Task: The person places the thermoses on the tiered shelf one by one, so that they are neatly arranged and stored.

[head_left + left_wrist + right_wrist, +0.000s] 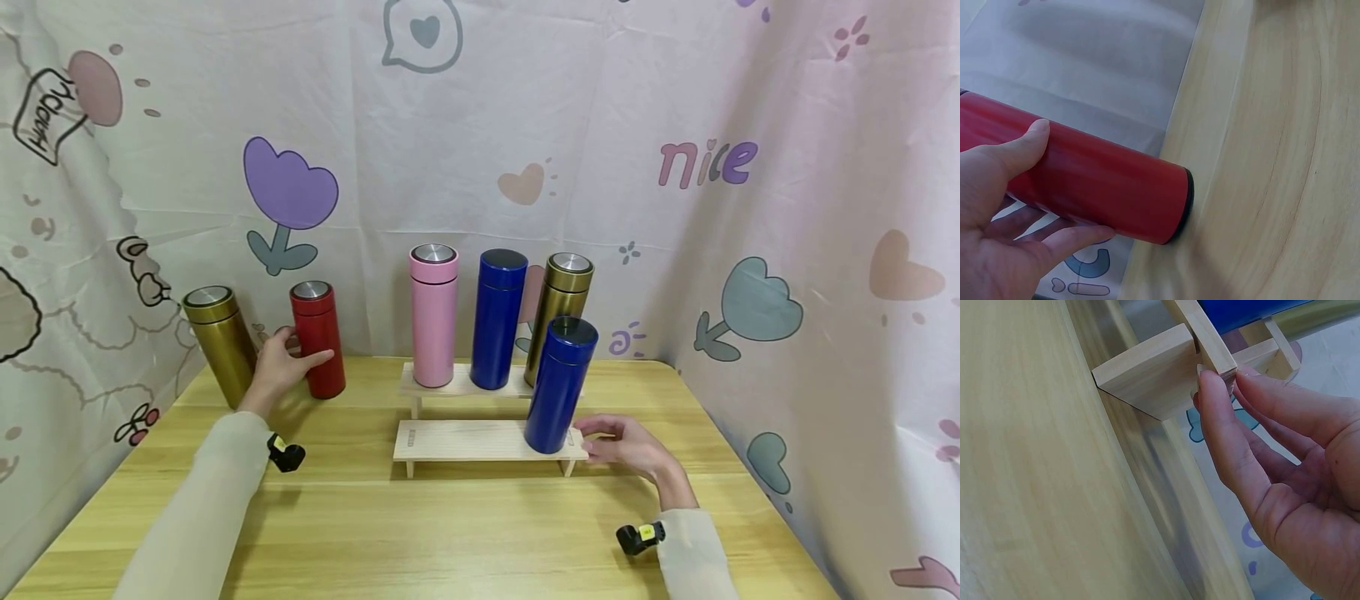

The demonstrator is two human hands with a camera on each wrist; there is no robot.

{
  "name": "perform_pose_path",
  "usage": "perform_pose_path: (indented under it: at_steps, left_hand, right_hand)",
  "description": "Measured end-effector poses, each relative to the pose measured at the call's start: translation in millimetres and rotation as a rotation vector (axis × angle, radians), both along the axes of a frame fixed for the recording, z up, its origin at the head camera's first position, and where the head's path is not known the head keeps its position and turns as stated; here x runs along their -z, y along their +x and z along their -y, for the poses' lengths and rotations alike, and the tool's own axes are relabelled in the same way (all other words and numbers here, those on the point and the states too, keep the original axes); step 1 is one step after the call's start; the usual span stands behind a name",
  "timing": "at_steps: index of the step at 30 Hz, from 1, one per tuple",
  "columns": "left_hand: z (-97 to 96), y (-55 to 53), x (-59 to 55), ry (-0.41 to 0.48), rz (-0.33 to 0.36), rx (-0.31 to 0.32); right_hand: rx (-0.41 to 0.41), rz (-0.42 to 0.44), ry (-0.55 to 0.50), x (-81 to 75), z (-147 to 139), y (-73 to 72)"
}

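My left hand (279, 373) holds a red vacuum flask (318, 342) with a silver-topped lid, thumb on one side and fingers on the other. In the left wrist view the flask's dark base (1182, 206) is right at the tabletop. At the centre stands a two-tier wooden shelf (465, 442); my right hand (626, 446) pinches the right end of its lower board (1216, 353) between thumb and fingers. A blue flask (561, 387) stands on that lower board near the right end. On the upper board are a pink flask (433, 325), another blue flask (498, 321) and a gold flask (553, 304).
A second gold flask (221, 342) stands on the table at the far left, just beyond my left wrist. The wooden tabletop (450, 533) runs back to a printed curtain (615, 100), which also hangs along both sides.
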State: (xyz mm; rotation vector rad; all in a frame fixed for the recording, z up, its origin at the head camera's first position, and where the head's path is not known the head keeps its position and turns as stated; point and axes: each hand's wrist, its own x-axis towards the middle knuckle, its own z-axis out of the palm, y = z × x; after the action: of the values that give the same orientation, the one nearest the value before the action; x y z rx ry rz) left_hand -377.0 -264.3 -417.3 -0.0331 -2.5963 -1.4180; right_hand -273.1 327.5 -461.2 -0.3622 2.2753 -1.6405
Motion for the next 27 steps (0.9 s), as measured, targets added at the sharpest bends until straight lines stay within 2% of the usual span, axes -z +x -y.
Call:
perform_pose_path:
  at_steps: [11, 16, 23, 27]
  left_hand:
    - [-3.9, 7.0, -12.9, 0.019, 0.027, 0.029]
    - [-9.3, 12.8, -19.3, 0.04, 0.034, 0.076]
    - [-19.6, 22.9, -28.6, 0.07, 0.009, 0.142]
    - [-25.0, 29.5, -34.2, 0.094, 0.023, 0.169]
  right_hand:
    - [0.018, -0.004, 0.009, 1.0, -3, 0.6]
    - [0.018, -0.005, 0.001, 2.2, -3, 0.3]
    - [-0.004, -0.011, -0.021, 0.7, -1, 1.3]
    - [0.001, -0.01, -0.016, -0.9, 0, 1.5]
